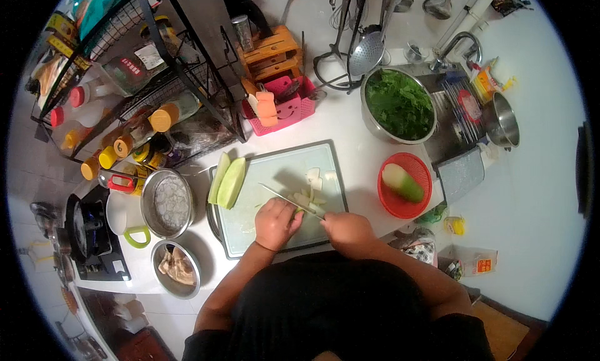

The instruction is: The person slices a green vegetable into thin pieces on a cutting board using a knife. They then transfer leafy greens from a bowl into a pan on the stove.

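Observation:
My right hand (pixel 349 233) grips the handle of a kitchen knife (pixel 281 193), whose blade slants up and left across the cutting board (pixel 276 166). My left hand (pixel 277 222) has its fingers curled down on a pale green vegetable piece (pixel 298 211) beside the blade, mostly hidden beneath them. Cut pale strips (pixel 304 198) lie just past the knife. Several white slices (pixel 314 177) rest farther up the board. At its left edge lie two long pale green gourd-like pieces (pixel 233 183), side by side.
Left of the board stand a metal bowl of cloudy liquid (pixel 171 202) and a bowl of raw meat (pixel 178 267). On the right are a red basket (pixel 383 204) holding a radish (pixel 403 183) and a bowl of leafy greens (pixel 398 103). A spice rack (pixel 187 63), knife block (pixel 272 49) and sink (pixel 440 140) lie beyond.

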Demonstrator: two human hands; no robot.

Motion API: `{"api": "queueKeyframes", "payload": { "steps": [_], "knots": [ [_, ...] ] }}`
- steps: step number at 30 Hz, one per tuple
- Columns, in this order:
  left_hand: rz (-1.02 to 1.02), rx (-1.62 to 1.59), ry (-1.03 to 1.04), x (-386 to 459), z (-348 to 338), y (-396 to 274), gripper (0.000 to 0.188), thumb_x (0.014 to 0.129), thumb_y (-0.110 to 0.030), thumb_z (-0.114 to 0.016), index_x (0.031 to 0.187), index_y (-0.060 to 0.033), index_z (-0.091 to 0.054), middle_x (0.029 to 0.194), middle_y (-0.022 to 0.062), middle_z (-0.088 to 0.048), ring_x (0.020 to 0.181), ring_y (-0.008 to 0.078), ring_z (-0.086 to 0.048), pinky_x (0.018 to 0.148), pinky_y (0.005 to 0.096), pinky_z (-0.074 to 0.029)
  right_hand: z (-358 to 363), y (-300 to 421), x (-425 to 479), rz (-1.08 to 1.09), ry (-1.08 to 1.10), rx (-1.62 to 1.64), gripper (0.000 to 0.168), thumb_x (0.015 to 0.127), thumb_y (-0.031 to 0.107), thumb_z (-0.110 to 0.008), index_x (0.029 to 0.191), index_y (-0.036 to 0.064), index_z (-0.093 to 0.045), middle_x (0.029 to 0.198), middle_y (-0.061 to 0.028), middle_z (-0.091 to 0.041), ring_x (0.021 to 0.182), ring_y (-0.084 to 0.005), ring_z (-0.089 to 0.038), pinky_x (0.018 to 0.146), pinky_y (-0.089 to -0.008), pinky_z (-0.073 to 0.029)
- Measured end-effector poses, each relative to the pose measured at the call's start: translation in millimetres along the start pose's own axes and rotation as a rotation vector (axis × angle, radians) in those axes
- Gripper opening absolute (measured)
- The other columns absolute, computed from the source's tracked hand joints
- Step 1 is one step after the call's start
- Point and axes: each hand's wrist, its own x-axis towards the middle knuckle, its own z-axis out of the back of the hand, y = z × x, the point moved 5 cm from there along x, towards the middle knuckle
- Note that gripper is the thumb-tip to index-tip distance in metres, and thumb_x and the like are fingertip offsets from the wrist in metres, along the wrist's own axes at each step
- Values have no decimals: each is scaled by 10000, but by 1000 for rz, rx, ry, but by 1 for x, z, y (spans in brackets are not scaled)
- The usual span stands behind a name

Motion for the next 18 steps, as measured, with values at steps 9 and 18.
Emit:
{"api": "queueKeyframes", "payload": {
  "steps": [9,18],
  "knots": [
    [-12,5,2,-2,-3,3,228,728,-103,-835,926,-62,-731,960,97,-712,877,307,-682,733,406,-579,-24,-5,33,-51,-14,-31,181,969,150,-539,1022,-5,-613,858,-226,-713,848,-439,-716,747,-575,-540],
    [0,-9,26,-7,4,0,282,721,-101,-829,975,-68,-712,992,107,-710,904,326,-676,773,427,-573,-9,-28,37,-117,-73,78,320,1059,318,-524,1009,34,-662,906,-210,-718,859,-455,-684,761,-566,-530]
  ]
}}
